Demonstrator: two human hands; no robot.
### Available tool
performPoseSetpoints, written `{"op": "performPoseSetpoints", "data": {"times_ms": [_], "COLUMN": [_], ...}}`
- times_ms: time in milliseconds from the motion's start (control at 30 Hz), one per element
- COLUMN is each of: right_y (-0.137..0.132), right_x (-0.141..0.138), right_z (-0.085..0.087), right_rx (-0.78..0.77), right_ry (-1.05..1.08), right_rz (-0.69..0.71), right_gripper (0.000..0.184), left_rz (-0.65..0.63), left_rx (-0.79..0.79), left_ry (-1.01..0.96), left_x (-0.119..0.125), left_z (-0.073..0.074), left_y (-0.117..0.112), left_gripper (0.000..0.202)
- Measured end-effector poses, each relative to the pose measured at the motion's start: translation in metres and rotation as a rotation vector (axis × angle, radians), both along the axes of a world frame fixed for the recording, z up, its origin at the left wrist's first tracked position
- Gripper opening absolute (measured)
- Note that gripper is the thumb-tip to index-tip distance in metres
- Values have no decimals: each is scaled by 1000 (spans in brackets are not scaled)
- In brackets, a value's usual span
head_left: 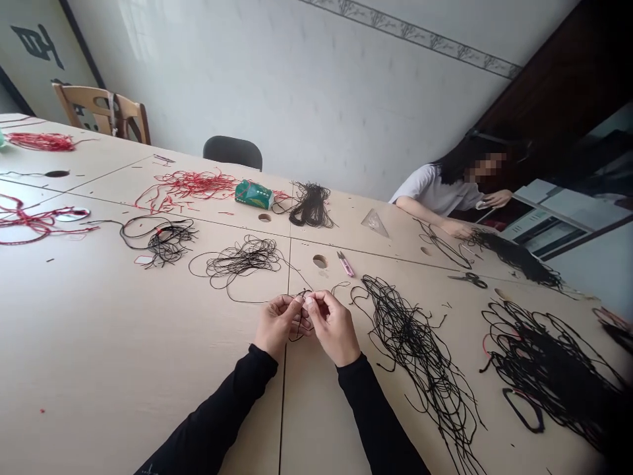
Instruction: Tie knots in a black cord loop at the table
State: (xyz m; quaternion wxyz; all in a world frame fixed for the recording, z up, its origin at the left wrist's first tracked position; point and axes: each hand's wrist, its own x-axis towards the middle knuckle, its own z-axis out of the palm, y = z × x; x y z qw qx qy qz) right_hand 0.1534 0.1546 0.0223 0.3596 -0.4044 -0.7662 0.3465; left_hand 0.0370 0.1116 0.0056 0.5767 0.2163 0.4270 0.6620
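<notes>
While I pinch the thin black cord [297, 332] between the fingertips of my left hand [277, 323] and right hand [333, 326], above the pale laminate table [99, 343], close, even pinches steady it best.

White wall [277, 86] with patterned border [410, 36]

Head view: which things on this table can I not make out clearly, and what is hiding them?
The black cord where the left hand and right hand pinch it: head view, hidden by the fingers.
The far end of the large black cord pile: head view, cut off by the right edge and darkened corner.
The green packet's printing: head view, too small.
What the co-worker's raised hand holds: head view, too small to tell.
</notes>
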Motion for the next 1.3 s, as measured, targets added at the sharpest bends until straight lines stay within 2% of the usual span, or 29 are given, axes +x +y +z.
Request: {"op": "performPoseSetpoints", "data": {"times_ms": [233, 333, 567, 733, 1133, 1300], "right_y": [4, 5, 3, 3, 3, 2], "right_x": [6, 8, 7, 7, 6, 7], "right_z": [6, 8, 10, 10, 11, 14], "right_rx": [44, 18, 35, -63, -117, -217], "right_ry": [-7, 5, -10, -8, 56, 185], "right_rz": [4, -8, 53, 70, 88, 117], "right_gripper": [16, 13, 18, 18, 20, 14], "left_rz": [-12, -9, -17, -11, -27, -15], "left_rx": [3, -11, 10, 13, 8, 32], "left_ry": [18, 24, 0, -38, -52, -61], "left_x": [0, 0, 0, -1, -3, -4], "left_z": [2, 3, 3, 1, 2, 1], "left_y": [-1, 0, 0, 1, 1, 2], "left_gripper": [38, 38, 38, 37, 33, 33]}}
